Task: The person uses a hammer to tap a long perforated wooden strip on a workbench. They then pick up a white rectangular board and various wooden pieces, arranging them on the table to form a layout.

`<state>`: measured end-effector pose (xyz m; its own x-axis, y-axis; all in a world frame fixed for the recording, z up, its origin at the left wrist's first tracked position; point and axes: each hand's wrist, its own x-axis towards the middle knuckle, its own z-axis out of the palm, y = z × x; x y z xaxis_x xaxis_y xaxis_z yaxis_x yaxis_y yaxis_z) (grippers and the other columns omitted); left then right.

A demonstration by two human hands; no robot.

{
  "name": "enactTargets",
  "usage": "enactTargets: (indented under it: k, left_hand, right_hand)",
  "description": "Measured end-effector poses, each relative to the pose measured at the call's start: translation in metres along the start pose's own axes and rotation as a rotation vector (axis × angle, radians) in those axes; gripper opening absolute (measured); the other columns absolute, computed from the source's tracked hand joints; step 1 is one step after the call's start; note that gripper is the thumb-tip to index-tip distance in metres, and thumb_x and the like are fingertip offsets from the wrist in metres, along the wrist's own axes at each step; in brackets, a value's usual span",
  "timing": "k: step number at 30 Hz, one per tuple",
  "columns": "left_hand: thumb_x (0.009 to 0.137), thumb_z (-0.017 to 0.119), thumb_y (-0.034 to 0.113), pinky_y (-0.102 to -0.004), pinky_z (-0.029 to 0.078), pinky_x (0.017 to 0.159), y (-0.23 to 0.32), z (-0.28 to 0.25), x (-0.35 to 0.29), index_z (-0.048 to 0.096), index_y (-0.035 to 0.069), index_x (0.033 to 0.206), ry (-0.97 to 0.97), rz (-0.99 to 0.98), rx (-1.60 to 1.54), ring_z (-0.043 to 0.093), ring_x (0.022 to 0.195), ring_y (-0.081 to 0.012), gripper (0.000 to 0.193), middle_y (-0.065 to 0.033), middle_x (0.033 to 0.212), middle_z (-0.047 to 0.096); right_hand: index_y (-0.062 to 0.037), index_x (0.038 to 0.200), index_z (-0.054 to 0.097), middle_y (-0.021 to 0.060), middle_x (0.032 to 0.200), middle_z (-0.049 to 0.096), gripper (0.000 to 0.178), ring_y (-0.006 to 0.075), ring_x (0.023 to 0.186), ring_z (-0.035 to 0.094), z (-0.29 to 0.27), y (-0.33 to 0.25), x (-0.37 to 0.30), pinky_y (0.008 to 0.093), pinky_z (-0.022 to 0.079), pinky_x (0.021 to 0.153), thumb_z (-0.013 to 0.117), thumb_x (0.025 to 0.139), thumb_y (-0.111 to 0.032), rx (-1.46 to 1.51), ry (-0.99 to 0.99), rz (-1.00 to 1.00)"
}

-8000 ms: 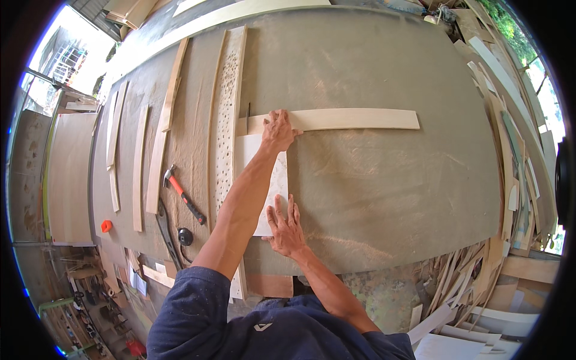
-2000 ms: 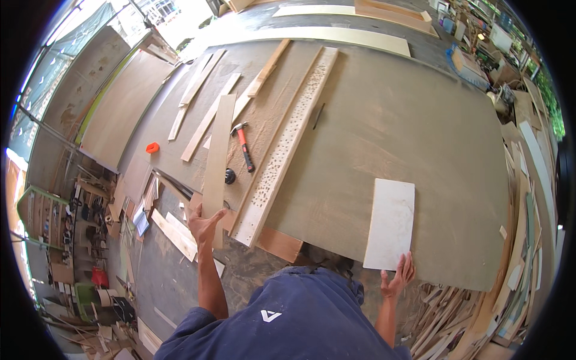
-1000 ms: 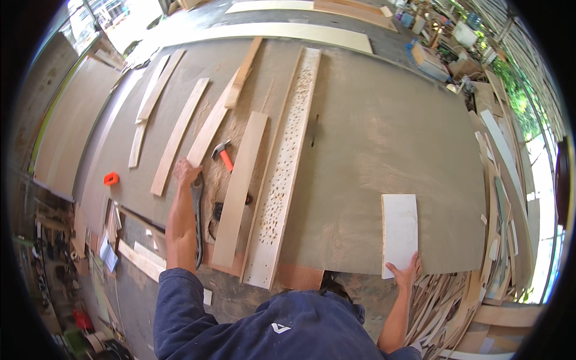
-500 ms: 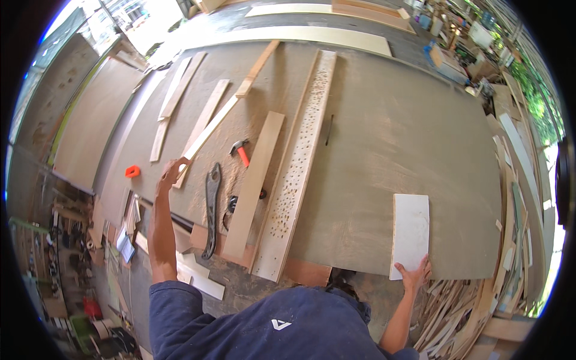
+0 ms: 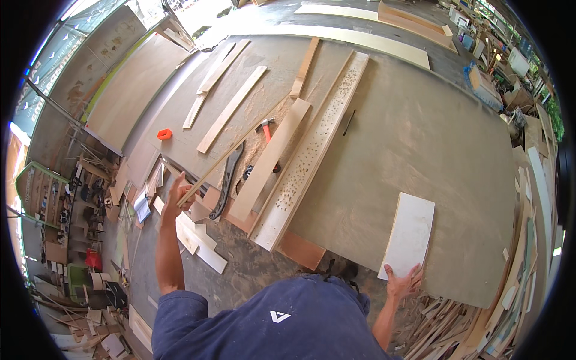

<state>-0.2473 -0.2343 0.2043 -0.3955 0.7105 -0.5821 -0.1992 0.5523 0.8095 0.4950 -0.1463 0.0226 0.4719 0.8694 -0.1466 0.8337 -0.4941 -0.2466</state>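
Note:
My left hand (image 5: 179,195) is closed round the near end of a long thin wooden strip (image 5: 231,153), which slants up and away over the workbench with its narrow edge showing. At the bench's near edge, my right hand (image 5: 403,280) grips the near end of a white rectangular board (image 5: 409,231) that lies on the top. Below the strip are a dark curved bar (image 5: 227,180) and a claw hammer (image 5: 266,125) with a red handle. A wide plank (image 5: 273,159) lies beside a long white panel (image 5: 318,144) dotted with small specks.
Several loose wood strips (image 5: 231,108) and an orange block (image 5: 164,134) lie on the left of the workbench (image 5: 456,162). Sawdust surrounds the hammer. Scrap wood (image 5: 444,324) is heaped at lower right, and offcuts (image 5: 204,243) lie below the left side.
My left hand has drawn the strip toward me and turned it to show its narrow edge. The right hand still holds the white board. The whole view has shifted.

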Motion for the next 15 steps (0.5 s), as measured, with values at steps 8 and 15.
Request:
enactTargets:
  k: [8,15]
  left_hand:
    - [0.098,0.056,0.052,-0.0235,0.019,0.038,-0.024,0.068,-0.036,0.065,0.001,0.101,-0.120,0.259,0.028,0.028,0.042,-0.0044,0.052,0.0072,0.057,0.034]
    - [0.065,0.089,0.036,-0.0328,0.046,0.073,0.009,0.210,-0.026,0.061,0.005,0.128,-0.041,0.381,0.562,0.060,0.084,-0.0155,0.076,-0.0072,0.099,0.063]
  right_hand:
    - [-0.0091,0.161,0.033,0.0234,0.164,0.027,0.142,0.0464,0.150,0.023,0.011,0.006,-0.012,0.0656,0.023,0.117,0.073,0.054,-0.093,-0.051,0.096,-0.041]
    - [0.0082,0.152,0.039,0.0289,0.150,0.041,0.132,0.0502,0.137,0.039,0.009,0.007,-0.039,0.0575,0.036,0.112,0.087,0.060,-0.072,0.216,0.086,-0.015]
